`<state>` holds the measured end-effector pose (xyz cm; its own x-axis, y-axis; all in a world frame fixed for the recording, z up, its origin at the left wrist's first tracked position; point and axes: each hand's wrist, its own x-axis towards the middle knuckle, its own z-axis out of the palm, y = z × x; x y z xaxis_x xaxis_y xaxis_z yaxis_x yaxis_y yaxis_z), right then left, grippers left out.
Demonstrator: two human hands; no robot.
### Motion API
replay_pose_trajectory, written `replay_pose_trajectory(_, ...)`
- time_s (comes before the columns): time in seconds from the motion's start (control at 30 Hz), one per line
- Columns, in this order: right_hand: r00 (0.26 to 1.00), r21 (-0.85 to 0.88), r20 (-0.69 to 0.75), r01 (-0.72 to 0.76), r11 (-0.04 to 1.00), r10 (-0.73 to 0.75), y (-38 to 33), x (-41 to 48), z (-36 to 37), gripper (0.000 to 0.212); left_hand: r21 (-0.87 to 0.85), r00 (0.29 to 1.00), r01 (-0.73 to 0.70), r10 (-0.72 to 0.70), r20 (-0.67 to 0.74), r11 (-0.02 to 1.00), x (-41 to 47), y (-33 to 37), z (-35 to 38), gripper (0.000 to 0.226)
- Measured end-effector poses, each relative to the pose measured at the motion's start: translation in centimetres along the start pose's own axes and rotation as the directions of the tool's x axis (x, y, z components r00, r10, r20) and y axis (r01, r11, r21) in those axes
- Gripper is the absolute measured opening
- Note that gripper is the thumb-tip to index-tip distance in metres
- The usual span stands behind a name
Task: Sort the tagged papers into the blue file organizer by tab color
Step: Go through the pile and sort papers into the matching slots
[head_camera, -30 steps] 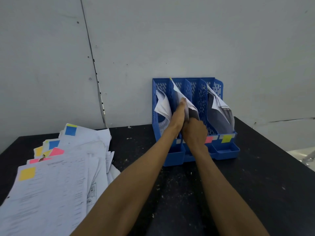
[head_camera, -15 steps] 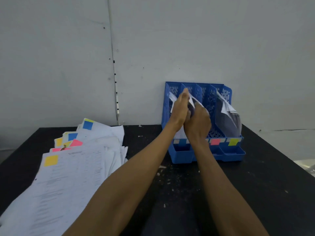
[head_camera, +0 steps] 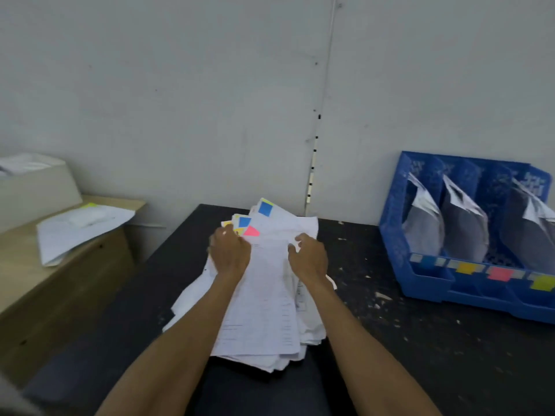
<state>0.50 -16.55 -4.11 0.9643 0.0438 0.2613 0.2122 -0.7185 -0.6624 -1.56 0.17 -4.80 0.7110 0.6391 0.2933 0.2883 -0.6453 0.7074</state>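
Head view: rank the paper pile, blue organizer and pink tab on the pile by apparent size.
Paper pile and blue organizer: about alike; the organizer is cut off at right, so unranked.
Pink tab: clearly smallest.

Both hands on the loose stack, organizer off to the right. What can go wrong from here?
1. The paper stack is fanned and uneven; the left hand and right hand may lift several sheets at once, mixing tab colours.
2. The left hand covers the top sheet's upper left corner, so its tab is hidden; misfiling is possible.
3. The filed papers in the blue file organizer slump forward; a new sheet may snag or crumple.
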Motion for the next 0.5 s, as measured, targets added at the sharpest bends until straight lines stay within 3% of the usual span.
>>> replay_pose_trajectory(0.07,0.999,-0.057,0.040,0.011,0.998,-0.009,-0.8,-0.9,2.6,0.035,0.132,0.994,0.113,-0.111,-0.020,0.985,-0.1,-3.6,-1.3,0.035)
replay_pose_trajectory(0.13,0.998,-0.163,0.038,0.048,0.985,-0.042,-1.2,-1.8,4.3,0.036,0.168,0.991,0.134,-0.132,-0.021,0.977,-0.4,-5.5,-1.8,0.033)
replay_pose_trajectory(0.23,0.990,-0.294,-0.010,0.133,0.947,-0.142,-1.2,-2.5,5.6,0.034,0.057,0.992,0.109,-0.105,-0.065,0.992,-0.3,-6.1,-2.2,0.028)
replay_pose_trajectory(0.5,0.990,-0.228,-0.034,0.128,0.965,-0.140,-1.2,-2.8,6.1,0.044,-0.156,0.976,0.092,-0.120,-0.182,0.983,-0.2,-6.4,-2.3,0.008)
